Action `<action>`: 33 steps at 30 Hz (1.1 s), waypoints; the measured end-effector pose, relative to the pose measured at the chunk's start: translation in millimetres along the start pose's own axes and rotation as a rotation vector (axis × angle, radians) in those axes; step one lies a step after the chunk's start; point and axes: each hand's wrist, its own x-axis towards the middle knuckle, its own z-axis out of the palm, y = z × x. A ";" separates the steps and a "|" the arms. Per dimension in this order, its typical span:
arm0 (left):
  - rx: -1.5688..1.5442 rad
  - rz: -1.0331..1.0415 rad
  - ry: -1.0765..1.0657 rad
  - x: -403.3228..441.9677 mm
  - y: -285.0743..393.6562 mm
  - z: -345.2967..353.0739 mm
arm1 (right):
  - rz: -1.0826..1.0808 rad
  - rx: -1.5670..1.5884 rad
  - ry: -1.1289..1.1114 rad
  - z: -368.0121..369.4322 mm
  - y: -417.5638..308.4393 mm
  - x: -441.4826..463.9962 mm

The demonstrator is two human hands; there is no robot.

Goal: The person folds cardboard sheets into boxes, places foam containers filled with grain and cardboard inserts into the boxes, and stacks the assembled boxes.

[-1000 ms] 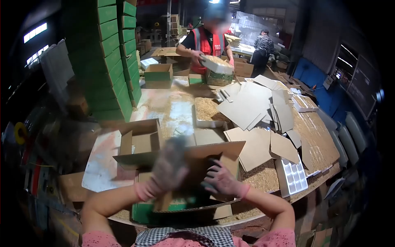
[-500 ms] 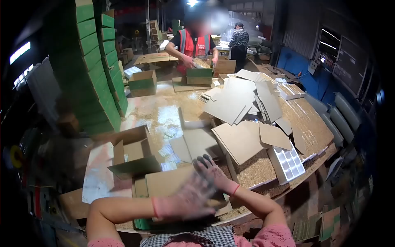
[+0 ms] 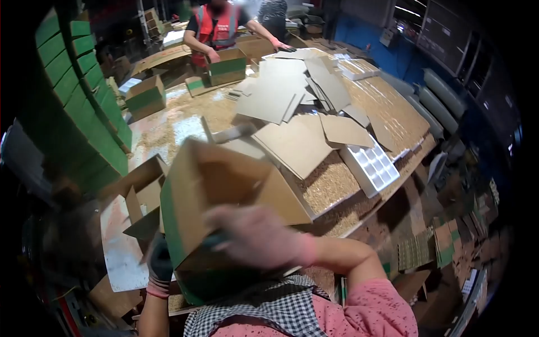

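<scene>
A green-and-brown cardboard box (image 3: pixel 182 196) stands open and tilted in front of me, its top facing away. My left hand (image 3: pixel 160 264), in a dark-palmed glove, grips its lower left side; some fingers are hidden by the cardboard. My right hand (image 3: pixel 255 236), in a pink glove, is over the near side of the box. Motion smears its fingers, so its hold is unclear. Another open box (image 3: pixel 147 194) sits just left of it on the table.
Flat cardboard sheets (image 3: pixel 292 143) and a white compartment tray (image 3: pixel 370 165) lie on trays of brown shavings to the right. Green boxes (image 3: pixel 73 84) are stacked high at left. Across the table, a person in a red vest (image 3: pixel 219 28) has hands near another box (image 3: pixel 227 67).
An open box is now upright between my hands, where both hands were low over flat cardboard. My hands have moved apart. The view has shifted, and the co-worker's arm now reaches toward the sheets.
</scene>
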 end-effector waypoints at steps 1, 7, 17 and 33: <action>-0.338 -0.076 0.097 -3.5 -17.3 8.2 | -0.248 -0.297 0.196 38.5 5.0 6.1; -0.142 -0.322 0.070 13.8 21.2 18.7 | -0.299 0.249 0.207 129.0 9.6 -25.2; -0.110 -0.341 0.164 17.3 36.3 24.6 | 1.068 0.825 1.456 168.5 327.9 -160.5; -0.300 -0.413 0.123 47.6 33.0 16.0 | 0.585 1.517 0.861 23.9 189.9 -172.0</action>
